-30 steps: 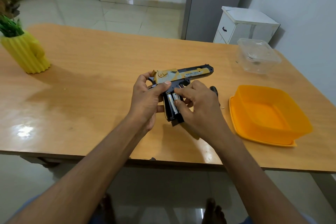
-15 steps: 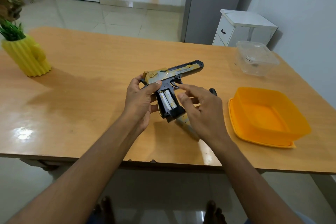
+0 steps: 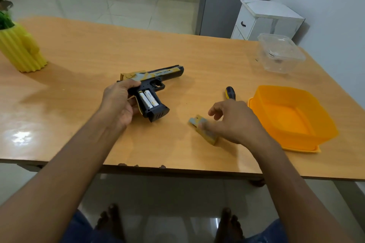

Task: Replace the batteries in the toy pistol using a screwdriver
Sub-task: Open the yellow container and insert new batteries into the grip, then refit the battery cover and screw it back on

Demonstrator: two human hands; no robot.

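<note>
Far left on the table (image 3: 83,61): a yellow ribbed pot (image 3: 19,51) with a plant, well apart from the work.

Left of centre: left hand (image 3: 118,102) curled round the back of the pistol (image 3: 152,81), gripping it near the top of the grip, barrel pointing right, the gun lying on or just above the wood — hard to tell which. Grip compartment open, cover off, two batteries (image 3: 147,98) seated side by side inside.

Right of centre: right hand (image 3: 233,122) down over the cover (image 3: 203,129), thumb on it, other fingers loosely bent; a closed pinch or a mere touch, cannot tell. Cover flat on the table, well apart from the pistol.

Just beyond that hand: screwdriver (image 3: 230,92), only the handle showing, lying loose, untouched.

Farther right: orange tub (image 3: 292,118), nothing visible in it; behind it a clear tub (image 3: 280,53) with something small and dark inside, too small to name.

Progress, as a judgement: well past halfway. Compartment opened, cells in place — fresh ones, presumably, though not provable from here. Left to do: cover back on the grip, screw driven home. No screw visible anywhere.
</note>
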